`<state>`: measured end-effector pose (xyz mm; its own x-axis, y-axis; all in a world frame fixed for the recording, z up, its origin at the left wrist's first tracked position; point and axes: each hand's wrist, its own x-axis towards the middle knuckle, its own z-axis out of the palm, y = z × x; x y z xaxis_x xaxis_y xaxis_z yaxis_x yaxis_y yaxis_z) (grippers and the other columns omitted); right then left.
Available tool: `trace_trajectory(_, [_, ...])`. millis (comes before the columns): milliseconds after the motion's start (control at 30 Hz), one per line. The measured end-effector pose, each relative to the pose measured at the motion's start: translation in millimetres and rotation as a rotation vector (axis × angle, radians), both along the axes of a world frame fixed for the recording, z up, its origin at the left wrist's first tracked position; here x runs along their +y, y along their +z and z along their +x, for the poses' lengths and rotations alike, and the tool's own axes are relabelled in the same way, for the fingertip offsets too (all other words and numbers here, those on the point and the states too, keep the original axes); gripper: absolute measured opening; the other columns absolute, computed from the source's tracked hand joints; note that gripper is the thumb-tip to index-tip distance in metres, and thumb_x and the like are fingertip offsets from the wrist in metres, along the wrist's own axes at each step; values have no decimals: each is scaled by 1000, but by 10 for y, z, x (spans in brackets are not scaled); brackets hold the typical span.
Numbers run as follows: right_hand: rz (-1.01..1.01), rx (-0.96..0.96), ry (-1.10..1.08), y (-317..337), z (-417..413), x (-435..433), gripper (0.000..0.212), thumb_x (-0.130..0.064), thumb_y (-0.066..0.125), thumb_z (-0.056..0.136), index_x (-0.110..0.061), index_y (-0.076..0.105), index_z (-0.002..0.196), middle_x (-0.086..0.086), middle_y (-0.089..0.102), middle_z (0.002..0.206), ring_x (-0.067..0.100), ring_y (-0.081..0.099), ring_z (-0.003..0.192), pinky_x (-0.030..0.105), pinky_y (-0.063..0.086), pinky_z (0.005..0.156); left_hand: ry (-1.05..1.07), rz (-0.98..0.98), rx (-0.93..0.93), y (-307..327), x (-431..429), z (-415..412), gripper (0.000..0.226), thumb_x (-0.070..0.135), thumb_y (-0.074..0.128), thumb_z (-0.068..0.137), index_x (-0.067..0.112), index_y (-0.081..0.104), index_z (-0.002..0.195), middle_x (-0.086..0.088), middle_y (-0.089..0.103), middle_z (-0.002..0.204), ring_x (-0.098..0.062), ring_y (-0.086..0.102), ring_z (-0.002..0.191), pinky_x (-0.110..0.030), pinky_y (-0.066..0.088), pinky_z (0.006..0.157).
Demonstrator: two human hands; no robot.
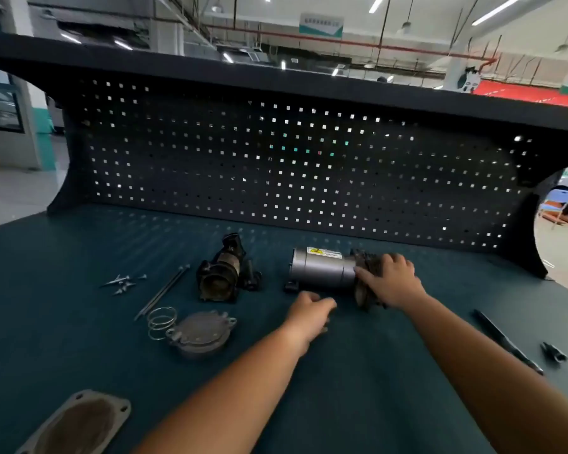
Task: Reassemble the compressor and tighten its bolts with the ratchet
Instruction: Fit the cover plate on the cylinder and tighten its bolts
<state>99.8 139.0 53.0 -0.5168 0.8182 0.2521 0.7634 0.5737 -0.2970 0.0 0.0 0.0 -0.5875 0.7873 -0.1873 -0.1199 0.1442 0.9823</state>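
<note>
Fingers of your right hand [389, 280] grip the motor [322, 268]; your left hand [309, 314] is loose, empty. One-handed, the motor could roll.

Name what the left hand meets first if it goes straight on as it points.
Probably the grey motor cylinder, its near side, beside the right hand gripping the dark end. The left hand looks just short of it; depth unclear.

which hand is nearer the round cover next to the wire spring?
Left. The left hand is just right of the round cover, apart from it; the right hand is farther right and back, gripping the finned end of the compressor motor.
</note>
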Motion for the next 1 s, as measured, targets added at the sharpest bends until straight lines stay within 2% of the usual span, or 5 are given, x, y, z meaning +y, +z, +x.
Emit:
trace_trajectory(267, [58,-282,371,295,-636,304,98,-51,77,69,-19,27,146,8,26,151,26,20,142,47,25,113,219,302,-603,-58,553,-104,31,22,54,94,5,50,120,-13,55,110,-22,55,96,-31,44,85])
trace_trajectory(467, [-34,-563,449,224,-997,278,99,-40,83,63,-21,25,141,8,53,129,28,53,114,36,45,92,336,325,-606,-93,748,-161,34,21,55,93,7,53,124,-12,65,115,-22,63,94,-26,50,68])
trace_trajectory(700, [60,-486,416,196,-860,144,86,-45,77,65,-21,33,134,8,58,120,29,57,107,36,48,87,338,275,-531,-40,652,-87,38,24,55,95,4,50,127,-16,63,117,-29,63,104,-34,52,84])
trace_trajectory(867, [121,-491,377,174,-630,-88,82,-52,71,67,-20,34,133,6,60,112,28,59,98,31,42,70,281,224,-546,119,319,83,33,22,54,96,6,52,125,-16,66,112,-26,66,92,-26,53,63])
trace_trajectory(1000, [120,-505,400,169,-408,-375,80,-53,72,66,-19,36,129,6,61,108,28,60,95,30,42,69,233,206,-577,177,-7,309,28,17,50,97,8,57,123,-14,67,107,-24,64,89,-28,52,72])
